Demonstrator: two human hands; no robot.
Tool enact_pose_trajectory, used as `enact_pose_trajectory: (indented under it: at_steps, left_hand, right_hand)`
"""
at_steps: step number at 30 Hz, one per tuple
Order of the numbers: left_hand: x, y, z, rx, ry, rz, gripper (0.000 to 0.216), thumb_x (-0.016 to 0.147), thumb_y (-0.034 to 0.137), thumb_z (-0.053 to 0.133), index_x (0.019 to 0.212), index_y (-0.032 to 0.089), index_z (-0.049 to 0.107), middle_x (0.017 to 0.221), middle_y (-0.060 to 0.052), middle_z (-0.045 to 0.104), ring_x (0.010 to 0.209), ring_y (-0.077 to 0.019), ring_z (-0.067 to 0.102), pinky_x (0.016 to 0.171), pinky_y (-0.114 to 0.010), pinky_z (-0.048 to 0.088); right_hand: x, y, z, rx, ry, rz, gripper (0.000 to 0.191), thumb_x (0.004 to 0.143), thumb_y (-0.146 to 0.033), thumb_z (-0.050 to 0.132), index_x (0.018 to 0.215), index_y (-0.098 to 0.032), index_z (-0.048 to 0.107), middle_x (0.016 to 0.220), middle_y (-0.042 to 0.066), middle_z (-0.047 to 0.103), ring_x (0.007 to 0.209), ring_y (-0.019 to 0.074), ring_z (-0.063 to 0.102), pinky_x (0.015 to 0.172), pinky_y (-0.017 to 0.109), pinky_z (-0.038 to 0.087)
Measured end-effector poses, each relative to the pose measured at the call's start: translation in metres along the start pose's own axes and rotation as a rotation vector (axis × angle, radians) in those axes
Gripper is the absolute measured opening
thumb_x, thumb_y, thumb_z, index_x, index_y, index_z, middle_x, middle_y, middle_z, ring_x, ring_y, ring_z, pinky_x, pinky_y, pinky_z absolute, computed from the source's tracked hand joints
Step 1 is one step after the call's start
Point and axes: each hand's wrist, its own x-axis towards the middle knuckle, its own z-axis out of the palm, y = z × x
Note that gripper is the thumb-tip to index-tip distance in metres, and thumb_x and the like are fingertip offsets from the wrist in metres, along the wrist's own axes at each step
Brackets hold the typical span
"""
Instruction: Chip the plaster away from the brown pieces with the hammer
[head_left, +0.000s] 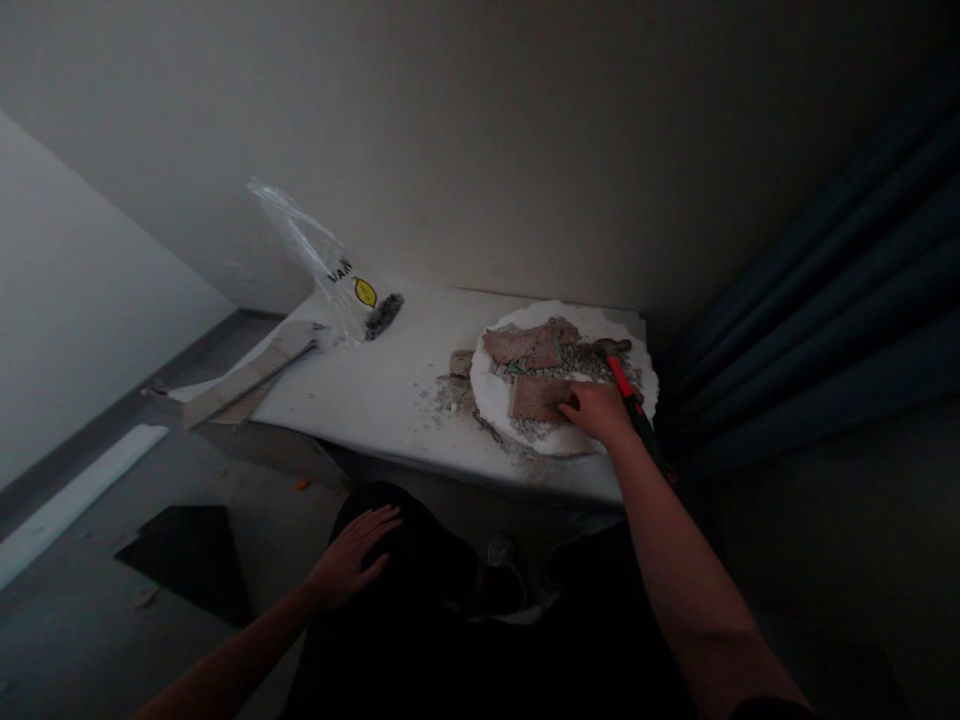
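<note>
My right hand (598,408) has its fingers curled at the right end of a flat reddish-brown piece (532,398), perhaps tile or brick, and appears to grip it. The piece lies on a round white slab with a ragged rim (486,395). Behind it is a second reddish-brown piece (521,346) with a greenish edge, among grey crumbs (581,362). A hammer (621,378) with a red and black handle lies across the slab's right side, partly behind my hand and forearm. My left hand (356,558) rests open on my dark-clothed knee, holding nothing.
On the pale low table (360,390) stands a clear plastic bag (330,265) with a lemon print and dark bits at its bottom. Cardboard (247,385) lies at the left end. Crumbs are scattered left of the slab. Dark curtains (817,270) hang at right; a dark panel (191,560) lies on the floor.
</note>
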Motion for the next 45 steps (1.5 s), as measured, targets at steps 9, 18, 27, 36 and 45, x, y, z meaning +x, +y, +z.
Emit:
enact_pose_trajectory:
  at_steps: [9,18,27,36,45]
  left_hand:
    - [0.000,-0.001,0.000,0.008,-0.007,0.010,0.051,0.096,0.039,0.049,0.145,0.024,0.053,0.153,-0.009,0.052,0.143,-0.0279,0.046,0.122,-0.052,0.033]
    - [0.009,0.005,0.005,0.030,0.015,-0.081,0.047,0.094,0.042,0.053,0.136,0.022,0.061,0.147,-0.010,0.058,0.137,-0.0293,0.053,0.119,-0.055,0.037]
    - [0.008,0.011,-0.001,0.028,0.019,-0.090,0.045,0.095,0.041,0.051,0.134,0.022,0.063,0.145,-0.009,0.060,0.136,-0.0285,0.054,0.119,-0.052,0.038]
    - [0.006,0.011,0.001,0.033,0.040,-0.073,0.045,0.095,0.039,0.051,0.135,0.022,0.062,0.145,-0.009,0.060,0.136,-0.0285,0.054,0.119,-0.053,0.038]
    - [0.006,0.011,0.000,0.022,0.031,-0.088,0.045,0.094,0.040,0.052,0.135,0.023,0.062,0.145,-0.009,0.060,0.135,-0.0289,0.055,0.119,-0.054,0.038]
  right_hand:
    - [-0.014,-0.015,-0.002,-0.152,-0.124,-0.045,0.033,0.090,-0.041,0.070,0.112,-0.016,0.069,0.126,0.018,0.062,0.110,0.0310,0.063,0.087,0.039,0.049]
    - [-0.017,-0.023,0.006,-0.156,-0.149,-0.099,0.020,0.095,-0.024,0.062,0.110,-0.015,0.072,0.122,0.018,0.064,0.112,0.0296,0.063,0.089,0.036,0.050]
    - [-0.014,-0.014,0.007,-0.107,-0.138,-0.232,0.017,0.095,-0.018,0.060,0.104,-0.016,0.074,0.116,0.014,0.069,0.108,0.0262,0.065,0.089,0.033,0.049]
    - [-0.008,-0.001,0.008,-0.062,-0.122,-0.377,0.011,0.092,-0.015,0.062,0.096,-0.015,0.072,0.107,0.012,0.071,0.102,0.0249,0.064,0.089,0.034,0.047]
    - [-0.009,-0.004,0.012,-0.073,-0.124,-0.350,0.008,0.092,-0.014,0.062,0.097,-0.015,0.067,0.112,0.013,0.070,0.103,0.0232,0.064,0.090,0.032,0.047]
